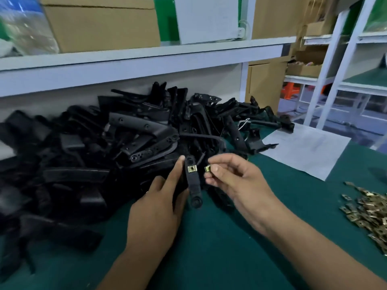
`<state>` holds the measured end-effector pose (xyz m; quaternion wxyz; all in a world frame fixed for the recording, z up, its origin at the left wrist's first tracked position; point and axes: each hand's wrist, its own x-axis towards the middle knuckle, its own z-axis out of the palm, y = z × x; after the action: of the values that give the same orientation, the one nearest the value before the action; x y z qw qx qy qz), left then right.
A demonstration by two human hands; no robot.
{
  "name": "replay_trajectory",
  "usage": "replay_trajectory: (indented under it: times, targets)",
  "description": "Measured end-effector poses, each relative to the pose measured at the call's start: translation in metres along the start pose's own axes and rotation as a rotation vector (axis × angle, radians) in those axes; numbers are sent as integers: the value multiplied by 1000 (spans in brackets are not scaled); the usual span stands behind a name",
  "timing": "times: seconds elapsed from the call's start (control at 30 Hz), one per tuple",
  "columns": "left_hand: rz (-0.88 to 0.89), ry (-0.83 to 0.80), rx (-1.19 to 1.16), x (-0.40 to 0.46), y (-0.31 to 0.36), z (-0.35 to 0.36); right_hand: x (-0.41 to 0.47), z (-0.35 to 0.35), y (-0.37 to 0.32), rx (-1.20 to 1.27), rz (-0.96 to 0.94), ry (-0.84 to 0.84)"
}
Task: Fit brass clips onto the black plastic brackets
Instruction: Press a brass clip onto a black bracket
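Observation:
My left hand (156,208) holds a black plastic bracket (193,185) upright over the green table, fingers along its left side. One brass clip (192,168) sits on the bracket near its upper end. Just to the right, my right hand (234,178) pinches a second brass clip (207,168) between thumb and fingertips, a short gap away from the bracket. A big heap of black brackets (117,147) lies behind and to the left of both hands. Loose brass clips (368,210) are piled at the right edge of the table.
The green table mat (219,248) spreads beneath my arms. A white sheet (303,149) lies at the back right. A white shelf (136,57) with cardboard boxes (100,21) overhangs the heap. White racks (339,65) stand to the right.

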<state>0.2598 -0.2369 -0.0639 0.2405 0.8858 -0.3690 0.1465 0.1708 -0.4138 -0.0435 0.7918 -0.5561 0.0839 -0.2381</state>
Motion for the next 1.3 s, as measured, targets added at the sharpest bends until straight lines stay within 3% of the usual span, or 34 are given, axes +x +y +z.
replay_trajectory:
  times: [0.1, 0.53, 0.73, 1.0, 1.2, 1.3]
  targets:
    - [-45, 67, 44, 3, -6, 4, -3, 7, 25, 146, 78, -18]
    - [-84, 71, 72, 6, -9, 11, 2, 3, 33, 238, 109, -81]
    - [-97, 64, 53, 6, -9, 9, 1, 2, 36, 179, 96, -106]
    - [-56, 22, 109, 4, -7, 5, 1, -1, 29, -154, -9, -148]
    - [106, 11, -61, 2, -10, 7, 2, -8, 21, 45, 162, -332]
    - [96, 41, -69, 2, -10, 5, 2, -9, 21, 17, 121, -322]
